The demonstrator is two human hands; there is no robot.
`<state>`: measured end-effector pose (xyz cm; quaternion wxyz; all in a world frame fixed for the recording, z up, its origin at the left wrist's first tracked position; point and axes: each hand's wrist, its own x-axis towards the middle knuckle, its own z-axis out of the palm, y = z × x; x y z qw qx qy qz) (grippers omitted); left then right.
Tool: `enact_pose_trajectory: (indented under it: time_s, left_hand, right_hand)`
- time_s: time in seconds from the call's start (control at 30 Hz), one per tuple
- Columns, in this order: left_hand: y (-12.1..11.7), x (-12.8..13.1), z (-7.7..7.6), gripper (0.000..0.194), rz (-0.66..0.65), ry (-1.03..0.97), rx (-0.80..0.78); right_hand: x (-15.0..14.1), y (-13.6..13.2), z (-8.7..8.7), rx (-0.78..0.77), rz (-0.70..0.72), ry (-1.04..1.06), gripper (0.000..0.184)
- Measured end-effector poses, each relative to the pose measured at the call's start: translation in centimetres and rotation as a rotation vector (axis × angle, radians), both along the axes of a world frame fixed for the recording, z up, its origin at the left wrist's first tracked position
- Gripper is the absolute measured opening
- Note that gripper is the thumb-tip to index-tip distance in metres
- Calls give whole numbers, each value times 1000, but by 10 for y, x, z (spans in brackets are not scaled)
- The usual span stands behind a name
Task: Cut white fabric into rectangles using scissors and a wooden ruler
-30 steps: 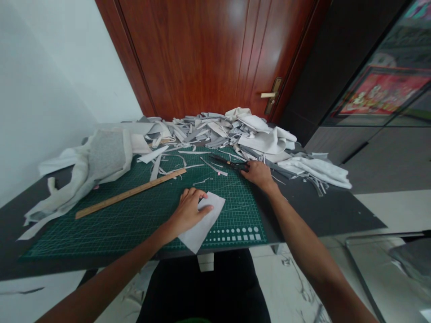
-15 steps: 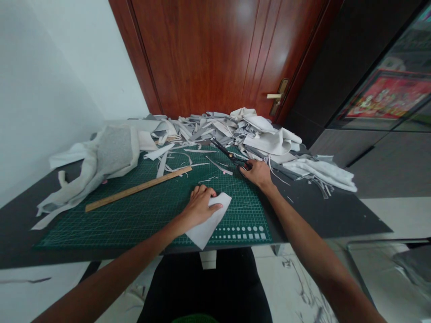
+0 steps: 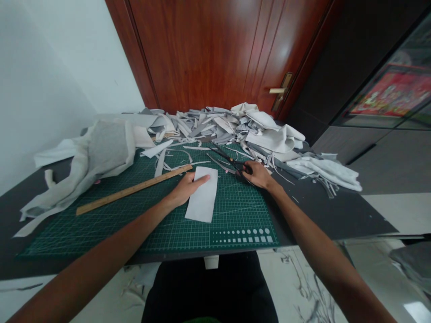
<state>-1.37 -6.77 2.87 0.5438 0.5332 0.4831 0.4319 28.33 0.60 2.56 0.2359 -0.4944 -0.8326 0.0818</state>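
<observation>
A white rectangular fabric piece (image 3: 203, 197) lies flat on the green cutting mat (image 3: 134, 220). My left hand (image 3: 186, 187) rests on its upper left corner, fingers stretched over the cloth. My right hand (image 3: 257, 174) is closed around the handles of black scissors (image 3: 226, 159), whose blades point up and left over the mat, spread apart. A wooden ruler (image 3: 133, 189) lies slanted on the mat, just left of my left hand.
A heap of grey and white fabric scraps (image 3: 235, 128) covers the far side of the dark table (image 3: 323, 211). A larger grey-white cloth (image 3: 97, 154) lies at the left. A wooden door (image 3: 215, 49) stands behind.
My left hand slid the white piece away from the mat's near edge and turned it upright. My right hand lifted the scissors off the mat and brought them closer to the piece.
</observation>
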Motion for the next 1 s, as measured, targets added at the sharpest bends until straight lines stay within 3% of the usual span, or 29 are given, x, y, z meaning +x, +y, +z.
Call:
enact_pose_trajectory:
  time_s: [0.17,0.33,0.7,1.0]
  left_hand:
    - [2,0,-7,59,173,-111,42]
    - [1,1,-8,52,166,-62,74]
    - [3,2,-12,50,161,95,225]
    - [-1,1,-3,52,132,230,255]
  right_hand:
    - [9,3,2,-51,245,-55,28]
    - [16,-1,10,-131,374,-27,27]
    - [13,-4,11,-138,434,-12,24]
    - [11,-5,11,-170,424,-8,27]
